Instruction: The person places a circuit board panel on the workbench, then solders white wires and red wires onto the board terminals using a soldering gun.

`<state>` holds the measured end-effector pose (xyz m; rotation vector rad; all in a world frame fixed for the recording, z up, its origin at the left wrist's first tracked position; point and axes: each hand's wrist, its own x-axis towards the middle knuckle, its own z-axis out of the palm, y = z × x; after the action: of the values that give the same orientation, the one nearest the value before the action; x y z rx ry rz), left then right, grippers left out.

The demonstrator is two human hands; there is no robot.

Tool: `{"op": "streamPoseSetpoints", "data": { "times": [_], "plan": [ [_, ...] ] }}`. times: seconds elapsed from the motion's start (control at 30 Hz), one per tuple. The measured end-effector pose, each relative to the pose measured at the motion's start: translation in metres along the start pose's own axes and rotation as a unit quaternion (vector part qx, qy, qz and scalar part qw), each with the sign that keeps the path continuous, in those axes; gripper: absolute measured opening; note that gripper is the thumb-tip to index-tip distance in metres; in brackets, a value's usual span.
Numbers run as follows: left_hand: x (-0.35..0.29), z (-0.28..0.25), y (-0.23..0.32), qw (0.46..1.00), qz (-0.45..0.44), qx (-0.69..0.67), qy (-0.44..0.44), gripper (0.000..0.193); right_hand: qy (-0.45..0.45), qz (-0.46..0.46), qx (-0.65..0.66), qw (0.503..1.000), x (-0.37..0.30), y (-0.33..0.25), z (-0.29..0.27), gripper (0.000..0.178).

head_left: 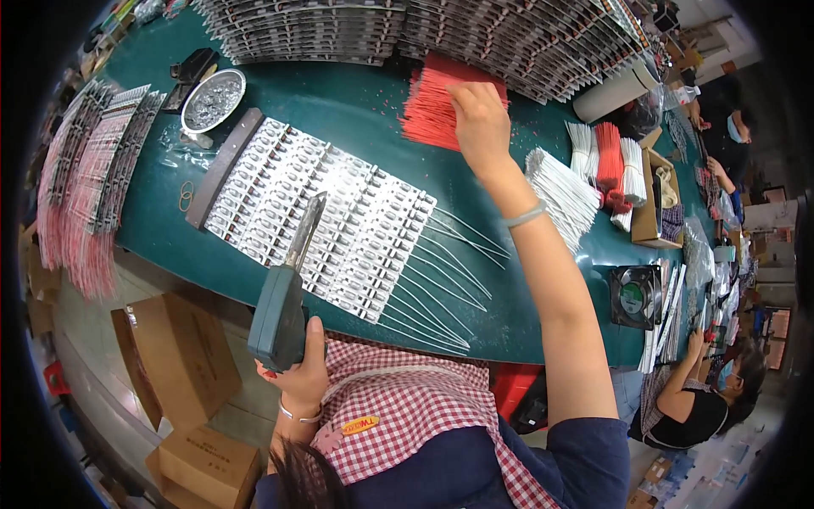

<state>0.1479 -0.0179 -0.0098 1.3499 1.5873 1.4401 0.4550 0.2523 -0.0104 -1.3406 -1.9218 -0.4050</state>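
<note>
My left hand is wrapped round the handle of a dark green soldering gun, whose metal tip points away over a panel of small white circuit boards. Thin white wires trail from the panel's right edge. Its left end meets a dark bar. Farther off to the right, my right hand is at a flat pile of cut red wires. Its fingers are bent together in a pinch over the pile, and whatever lies between the fingertips is too small to make out.
Stacked wired panels rise along the back and at the left. A metal bowl holds silvery scraps. White wires, bundled red wires and a small fan lie right. Cardboard boxes stand below left; people sit at right.
</note>
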Motion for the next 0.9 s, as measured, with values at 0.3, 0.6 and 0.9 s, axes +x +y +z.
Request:
{"op": "streamPoseSetpoints", "data": {
  "times": [0.3,0.6,0.9],
  "plan": [
    [0.005,-0.005,-0.010,1.000,-0.003,-0.003,0.012,0.035,-0.072,-0.010,-0.064,0.995,0.016,0.010,0.031,0.015],
    [0.007,-0.009,-0.012,1.000,-0.020,-0.002,0.005,0.034,-0.052,-0.029,-0.054,0.997,0.017,0.005,0.030,0.013],
    [0.007,0.000,0.002,0.991,-0.118,-0.058,0.003,0.037,-0.067,-0.057,-0.069,0.994,0.022,0.009,0.007,0.006]
  ]
}}
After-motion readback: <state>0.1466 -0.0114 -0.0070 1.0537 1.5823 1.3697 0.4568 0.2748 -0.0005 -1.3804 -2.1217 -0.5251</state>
